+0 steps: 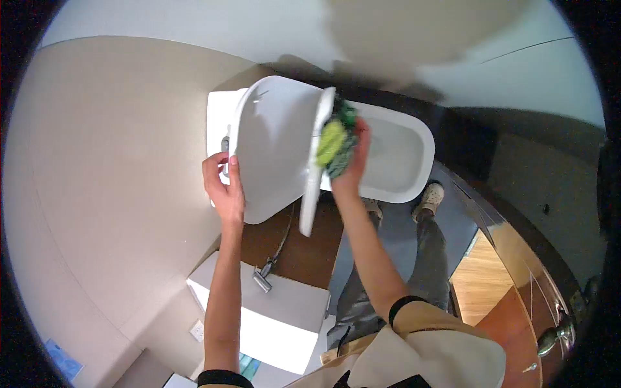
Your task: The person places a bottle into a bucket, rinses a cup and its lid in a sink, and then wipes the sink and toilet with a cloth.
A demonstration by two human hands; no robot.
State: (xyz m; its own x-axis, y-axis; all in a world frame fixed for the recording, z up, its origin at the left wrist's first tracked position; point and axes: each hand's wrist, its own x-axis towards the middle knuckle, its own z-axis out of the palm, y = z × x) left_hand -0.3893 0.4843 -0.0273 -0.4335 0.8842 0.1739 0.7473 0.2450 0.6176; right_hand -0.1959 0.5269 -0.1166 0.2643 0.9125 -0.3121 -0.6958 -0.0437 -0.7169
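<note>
A white toilet has its lid [278, 142] raised toward the tank [220, 107]. My left hand [225, 191] grips the lid's upper edge, thumb in front and fingers bent behind it. The toilet seat [312, 204] stands tilted up, seen almost edge-on. In my right hand [357, 155] is a bunched green cloth [334, 143], dark with a bright yellow-green patch. The cloth presses against the seat's underside, slightly blurred. Beneath and beyond that hand lies the open toilet bowl [394, 155]. Part of my right fingers is hidden by the cloth.
A handheld sprayer [262, 278] on a hose rests on a white cabinet [284, 297] beside the toilet. My feet in light clogs [429, 197] stand near the bowl. A wooden door [514, 336] with a metal handle [553, 335] is at right. Walls close in behind.
</note>
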